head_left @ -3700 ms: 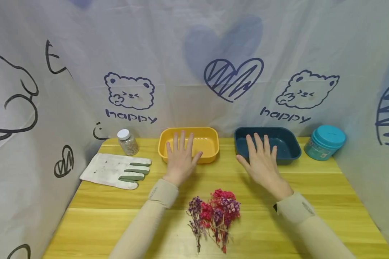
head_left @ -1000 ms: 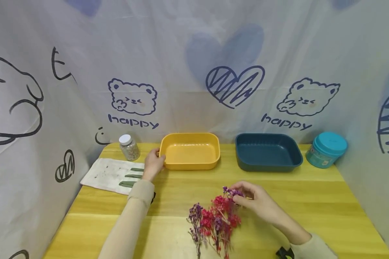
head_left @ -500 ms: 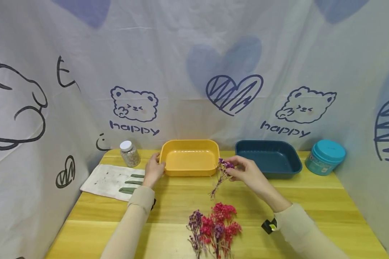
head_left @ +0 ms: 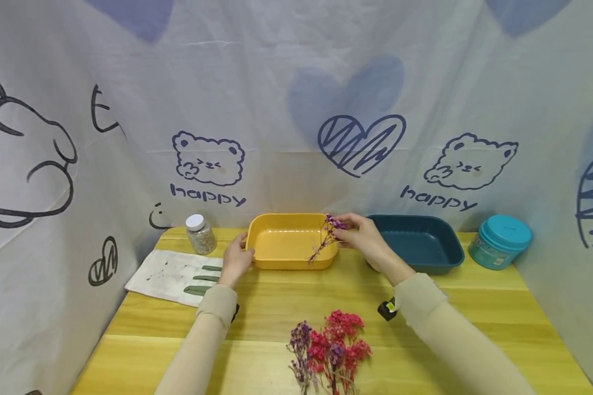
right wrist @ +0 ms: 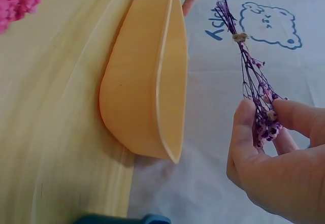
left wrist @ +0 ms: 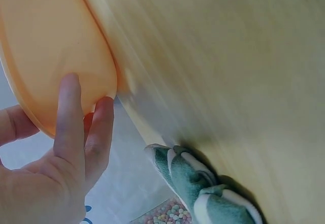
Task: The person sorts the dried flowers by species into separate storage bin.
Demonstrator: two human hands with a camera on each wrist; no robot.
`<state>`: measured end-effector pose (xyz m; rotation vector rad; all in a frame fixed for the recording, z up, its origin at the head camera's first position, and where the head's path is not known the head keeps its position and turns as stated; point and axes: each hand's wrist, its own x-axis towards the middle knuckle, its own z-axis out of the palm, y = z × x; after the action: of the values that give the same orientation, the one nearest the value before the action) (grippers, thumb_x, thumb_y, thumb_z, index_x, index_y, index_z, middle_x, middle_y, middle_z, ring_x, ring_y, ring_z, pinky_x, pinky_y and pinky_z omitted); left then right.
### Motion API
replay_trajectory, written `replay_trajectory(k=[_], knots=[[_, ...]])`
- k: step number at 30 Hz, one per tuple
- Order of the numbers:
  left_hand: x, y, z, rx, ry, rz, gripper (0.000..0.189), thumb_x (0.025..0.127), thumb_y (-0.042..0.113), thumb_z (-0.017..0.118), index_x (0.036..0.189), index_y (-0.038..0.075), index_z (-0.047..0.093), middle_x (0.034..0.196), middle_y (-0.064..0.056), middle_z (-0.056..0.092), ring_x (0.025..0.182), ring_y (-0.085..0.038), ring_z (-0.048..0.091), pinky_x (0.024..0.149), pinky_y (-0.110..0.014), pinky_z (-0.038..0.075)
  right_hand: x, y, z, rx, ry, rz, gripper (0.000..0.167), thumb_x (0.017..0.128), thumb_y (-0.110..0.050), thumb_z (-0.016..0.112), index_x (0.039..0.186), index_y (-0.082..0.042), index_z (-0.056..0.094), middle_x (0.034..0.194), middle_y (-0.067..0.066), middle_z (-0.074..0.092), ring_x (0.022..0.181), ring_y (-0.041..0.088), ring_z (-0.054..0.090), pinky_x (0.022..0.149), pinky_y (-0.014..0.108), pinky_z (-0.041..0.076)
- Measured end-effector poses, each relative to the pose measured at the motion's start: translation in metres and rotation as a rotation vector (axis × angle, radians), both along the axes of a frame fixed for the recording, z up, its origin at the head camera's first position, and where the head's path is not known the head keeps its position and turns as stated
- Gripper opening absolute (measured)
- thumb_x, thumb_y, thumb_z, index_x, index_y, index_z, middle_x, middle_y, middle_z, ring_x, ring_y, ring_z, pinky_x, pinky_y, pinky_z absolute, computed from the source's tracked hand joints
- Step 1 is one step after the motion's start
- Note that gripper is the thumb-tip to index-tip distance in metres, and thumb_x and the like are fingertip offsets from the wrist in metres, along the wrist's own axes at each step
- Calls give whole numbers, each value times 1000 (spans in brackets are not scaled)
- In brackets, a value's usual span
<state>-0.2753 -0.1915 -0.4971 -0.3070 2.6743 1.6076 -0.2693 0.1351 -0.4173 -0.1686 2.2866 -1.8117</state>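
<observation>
Shifted forward since last head view: dried purple flower sprig (head_left: 330, 226), now above right end of yellow rectangular plastic tray (head_left: 281, 245). Right hand (head_left: 363, 237) pinches its flowered end; left hand (head_left: 236, 259) grips tray's left end. Sprig not yet set down.

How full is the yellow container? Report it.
Empty: the yellow container shows a bare floor; the right hand holds the purple sprig above its rim.
</observation>
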Motion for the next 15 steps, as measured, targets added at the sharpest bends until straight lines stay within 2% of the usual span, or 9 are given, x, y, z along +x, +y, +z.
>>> replay_trajectory(k=[4,10,15], knots=[[1,0,-1,2,3,2,60,103,5,51,161,3,39,147,-33,56,94,-32,72,72,-27,62,-10,-13,-4,-43,-40,-42,40,105,-9,63,145,-4,58,132,18,60,104,18,68,94,33,65],[2,1,0,10,22,6,60,101,2,51,160,1,40,142,-35,58,92,-33,73,70,-28,63,-26,-39,-6,-106,-65,-99,39,104,-4,63,143,-1,58,127,16,62,96,14,66,81,24,64],[1,1,0,11,9,10,60,101,4,52,160,3,41,143,-33,59,95,-32,73,72,-26,63,-35,-58,-9,-98,-65,-128,37,104,-2,62,141,-1,59,122,15,61,94,14,65,80,24,65]])
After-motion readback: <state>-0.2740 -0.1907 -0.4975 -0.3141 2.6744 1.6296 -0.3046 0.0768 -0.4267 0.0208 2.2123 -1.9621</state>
